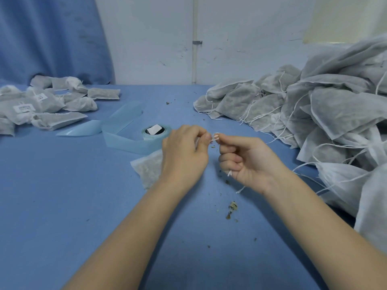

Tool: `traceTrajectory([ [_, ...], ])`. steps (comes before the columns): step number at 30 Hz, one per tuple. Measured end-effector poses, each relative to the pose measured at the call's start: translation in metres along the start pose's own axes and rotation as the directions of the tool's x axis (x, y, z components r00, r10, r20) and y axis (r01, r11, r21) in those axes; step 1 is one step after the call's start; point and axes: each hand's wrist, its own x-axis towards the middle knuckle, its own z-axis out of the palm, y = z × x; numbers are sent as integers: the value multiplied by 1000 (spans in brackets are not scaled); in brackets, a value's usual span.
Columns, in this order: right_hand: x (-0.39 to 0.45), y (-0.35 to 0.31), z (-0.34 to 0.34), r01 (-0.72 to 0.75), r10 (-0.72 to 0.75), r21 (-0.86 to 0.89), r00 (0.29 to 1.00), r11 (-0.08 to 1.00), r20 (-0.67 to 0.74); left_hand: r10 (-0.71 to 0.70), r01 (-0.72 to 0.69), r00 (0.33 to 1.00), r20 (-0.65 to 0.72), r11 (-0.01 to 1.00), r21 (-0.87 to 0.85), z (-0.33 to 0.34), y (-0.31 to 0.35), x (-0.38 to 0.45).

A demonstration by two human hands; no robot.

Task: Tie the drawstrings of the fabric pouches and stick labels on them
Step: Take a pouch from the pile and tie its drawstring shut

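Note:
A white fabric pouch [146, 167] filled with dried herb lies on the blue table, partly hidden under my left hand [185, 155]. Its white drawstring [215, 137] runs between my two hands. My left hand pinches the string at its fingertips. My right hand [245, 162] is curled round the string, with loose ends showing below its fingers. A label roll [156, 131] with a long pale blue backing strip [123, 130] sits just behind my left hand.
A big heap of untied pouches [314, 114] with dangling strings fills the right side. Labelled pouches [41, 103] lie at the far left. Herb crumbs [232, 208] are scattered on the blue table [83, 206]. A blue curtain and white wall stand behind.

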Motion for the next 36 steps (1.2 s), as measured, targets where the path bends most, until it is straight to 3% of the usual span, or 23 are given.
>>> traceTrajectory([
  [5,-2,-3,-2,47,-46,45,999,998,-20,201,-201,960,-195,979,17,-5,7,-6],
  [11,-2,-2,-2,107,-108,-24,993,994,-46,366,-327,880,-303,929,173,-2,3,-5],
  [14,-3,0,-2,202,-222,-173,969,964,-104,483,-389,820,-307,864,319,-4,-2,-2],
  [17,-6,2,-1,328,-409,-458,908,826,-88,540,-389,793,-283,805,448,-3,-1,0],
  [19,-7,3,-1,387,-485,-538,873,749,-47,471,-336,842,-264,840,427,-2,2,-2],
  [22,-5,8,1,426,-540,-592,842,685,-19,214,-152,948,-236,955,255,2,6,-5],
  [24,-2,13,5,433,-532,-592,847,680,9,99,-62,973,-207,982,177,4,8,-5],
  [26,1,19,10,454,-529,-563,848,691,35,29,-8,984,-178,993,117,5,8,-3],
  [31,4,16,10,508,-657,-655,753,559,23,-100,111,984,-146,992,64,-4,8,4],
  [36,2,10,7,501,-691,-680,723,536,-12,-256,253,958,-132,967,-38,-14,4,14],
])
